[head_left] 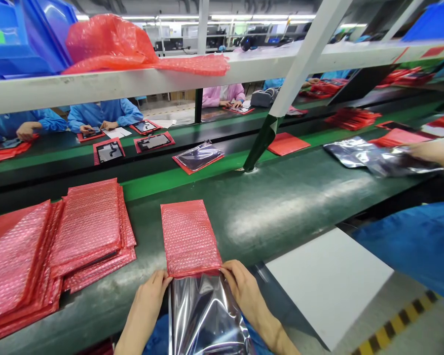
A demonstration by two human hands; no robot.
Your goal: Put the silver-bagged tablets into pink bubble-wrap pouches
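A red bubble-wrap bag (191,237) lies flat on the green bench in front of me, its near edge towards my body. My left hand (152,292) pinches the left corner of that edge, and my right hand (244,286) pinches the right corner. Between my forearms a shiny silver antistatic bag (207,315) reaches from the bubble-wrap bag down past the bottom of the view. The two bags meet at the near edge; I cannot tell how far one sits inside the other. What the silver bag contains is hidden.
Stacked red bubble bags (89,222) fill the bench's left. Beyond runs a green conveyor (151,182) carrying a silver packet on a red bag (200,157). A slanted white post (299,59) rises ahead. At right, a co-worker's hand (434,154) touches silver bags beside a white board (331,286).
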